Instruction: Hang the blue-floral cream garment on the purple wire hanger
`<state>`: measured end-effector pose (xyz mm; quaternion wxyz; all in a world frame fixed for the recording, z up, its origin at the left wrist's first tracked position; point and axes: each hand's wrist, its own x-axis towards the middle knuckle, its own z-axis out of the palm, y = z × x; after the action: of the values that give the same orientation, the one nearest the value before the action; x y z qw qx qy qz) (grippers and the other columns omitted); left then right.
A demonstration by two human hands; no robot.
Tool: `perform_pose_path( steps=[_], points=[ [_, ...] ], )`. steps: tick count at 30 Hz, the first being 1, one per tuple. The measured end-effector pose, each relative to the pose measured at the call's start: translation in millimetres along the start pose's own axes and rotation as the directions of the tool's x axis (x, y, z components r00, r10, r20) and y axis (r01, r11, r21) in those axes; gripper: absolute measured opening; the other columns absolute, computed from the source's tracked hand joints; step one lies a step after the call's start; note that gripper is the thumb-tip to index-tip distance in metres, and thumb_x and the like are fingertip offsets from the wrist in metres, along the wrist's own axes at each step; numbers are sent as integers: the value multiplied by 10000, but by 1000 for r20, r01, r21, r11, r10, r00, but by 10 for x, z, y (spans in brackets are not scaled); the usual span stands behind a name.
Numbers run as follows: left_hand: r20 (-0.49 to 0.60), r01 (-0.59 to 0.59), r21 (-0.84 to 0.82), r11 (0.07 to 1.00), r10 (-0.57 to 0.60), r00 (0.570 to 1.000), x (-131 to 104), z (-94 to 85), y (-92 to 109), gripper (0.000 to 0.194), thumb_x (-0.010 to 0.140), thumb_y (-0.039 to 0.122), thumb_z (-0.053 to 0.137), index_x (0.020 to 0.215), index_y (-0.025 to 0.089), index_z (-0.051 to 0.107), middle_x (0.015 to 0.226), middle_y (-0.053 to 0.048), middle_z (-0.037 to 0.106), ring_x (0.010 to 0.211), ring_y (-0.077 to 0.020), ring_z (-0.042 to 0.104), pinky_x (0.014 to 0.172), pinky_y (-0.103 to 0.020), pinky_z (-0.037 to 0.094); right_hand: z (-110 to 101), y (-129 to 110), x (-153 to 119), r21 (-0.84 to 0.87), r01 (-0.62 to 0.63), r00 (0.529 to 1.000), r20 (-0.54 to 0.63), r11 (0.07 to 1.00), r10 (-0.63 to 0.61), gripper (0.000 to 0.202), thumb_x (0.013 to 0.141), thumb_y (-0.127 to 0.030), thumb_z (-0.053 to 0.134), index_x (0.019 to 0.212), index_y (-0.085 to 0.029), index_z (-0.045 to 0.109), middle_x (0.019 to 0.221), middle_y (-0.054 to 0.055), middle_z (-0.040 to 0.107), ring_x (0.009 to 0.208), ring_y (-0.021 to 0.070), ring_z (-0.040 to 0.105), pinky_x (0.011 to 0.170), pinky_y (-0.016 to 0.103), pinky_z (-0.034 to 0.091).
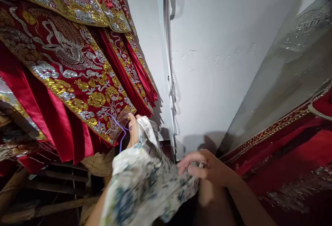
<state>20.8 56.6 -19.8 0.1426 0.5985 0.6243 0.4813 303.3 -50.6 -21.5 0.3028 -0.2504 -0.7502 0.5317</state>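
Observation:
My left hand [133,131] is closed on the upper part of a white cloth [140,184] with a blue and green floral print. A loop of the cloth stands up beside its fingers. A thin purple cord [119,125] runs from this hand, one strand across the embroidery and another hanging down. To the right, my right hand [204,167] hovers at the cloth's edge, its fingers loosely bent and apart. Whether its fingertips touch the fabric is hard to see. The cloth spreads over my lap and hides most of my left forearm.
Red embroidered panels [77,67] with gold and silver sequins hang at left, close to my left hand. Below them are wooden poles [52,208]. A white wall [215,63] with a vertical metal strip [167,46] stands ahead. Red trimmed fabric [290,153] lies at right.

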Motion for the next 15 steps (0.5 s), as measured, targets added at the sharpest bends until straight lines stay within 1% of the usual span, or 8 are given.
perform_pose_path(
  steps=[1,3,5,6,8,10,13,15],
  points=[
    [51,13,-46,999,-11,999,-60,91,61,663,894,717,-175,639,261,233,611,-50,456,598,-201,503,574,-373,419,-1,63,13,-89,-3,990,-140,996,-10,345,926,-381,603,1224,-246,713,1148,82,755,1081,268,699,993,442,531],
    [160,55,-141,988,-32,987,-199,277,240,701,870,784,-109,603,251,260,624,-73,498,607,-210,533,575,-382,444,16,225,69,-313,-18,927,-361,950,-101,639,845,-355,705,1450,-264,522,1456,116,570,1356,324,519,1144,521,399],
    [351,131,-253,958,-36,936,-332,456,458,730,860,824,-20,587,241,325,649,-92,537,610,-214,549,564,-380,454,82,388,132,-485,-38,898,-400,874,-183,1035,743,-336,795,1603,-245,227,1634,150,309,1503,375,289,1209,575,281],
    [490,215,-350,912,-18,872,-386,538,565,726,860,835,33,598,238,352,670,-93,550,623,-214,558,572,-377,463,129,457,156,-534,-30,900,-382,845,-210,1157,712,-328,810,1625,-222,107,1658,170,236,1520,394,234,1212,583,273],
    [667,367,-498,786,77,741,-455,670,748,690,858,845,163,645,232,398,714,-82,568,665,-211,587,627,-367,498,216,553,177,-585,-11,889,-377,811,-260,1198,701,-294,791,1624,-194,33,1638,202,259,1499,414,275,1183,573,334],
    [709,424,-562,711,150,689,-470,733,869,625,847,823,341,722,227,482,773,-74,604,741,-215,628,708,-358,529,236,596,158,-617,-28,851,-427,787,-304,1045,709,-240,740,1592,-213,182,1528,201,431,1404,411,432,1115,540,425],
    [673,341,-511,789,120,730,-437,656,909,448,894,631,554,937,193,640,946,-83,686,905,-215,672,844,-361,548,63,565,75,-634,-143,796,-530,760,-292,701,687,-185,681,1360,-265,501,1214,120,654,1113,350,644,925,447,541],
    [557,256,-396,882,9,830,-436,499,830,340,952,487,581,1082,184,664,1095,-94,691,982,-207,663,884,-393,557,-153,478,36,-636,-241,745,-605,733,-280,590,658,-184,659,1236,-271,577,1121,74,677,1006,316,670,824,386,550]
  ],
)
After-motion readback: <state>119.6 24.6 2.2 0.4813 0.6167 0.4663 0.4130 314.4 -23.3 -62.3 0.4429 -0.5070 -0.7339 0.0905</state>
